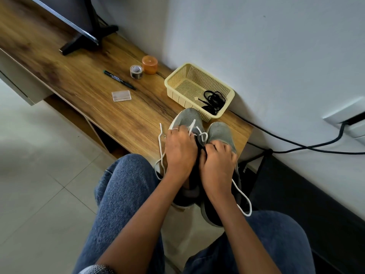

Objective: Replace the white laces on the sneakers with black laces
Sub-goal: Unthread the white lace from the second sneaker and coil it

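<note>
We see a long wooden surface (83, 76) running along a white wall, with our knees in blue jeans (126, 194) at the near edge. At the far left stands a dark screen on a black stand (87, 36). Two grey sneakers (221, 133) sit side by side at the surface's right end, toes pointing away towards the wall, heels hanging over the near edge. Their uppers are grey knit with pale soles and dark heels.

Just beyond the toes is a cream plastic basket (185, 80) with a perforated wall, and in its right corner lies a tangle of black laces (214, 100).

Our left hand (178, 153) rests over the left shoe, fingers curled down on the lacing area; our right hand (217, 163) is clenched beside it, its grip pinched on a dark strand between the two shoes, though we cannot tell exactly what that strand is. White laces (162, 149) trail loose: one loops out to the left of the left hand, another hangs off the near right side.

Farther left lie an orange lidded jar (149, 65), a tape roll (136, 71), a green marker (118, 80) and a small clear case (121, 95).
</note>
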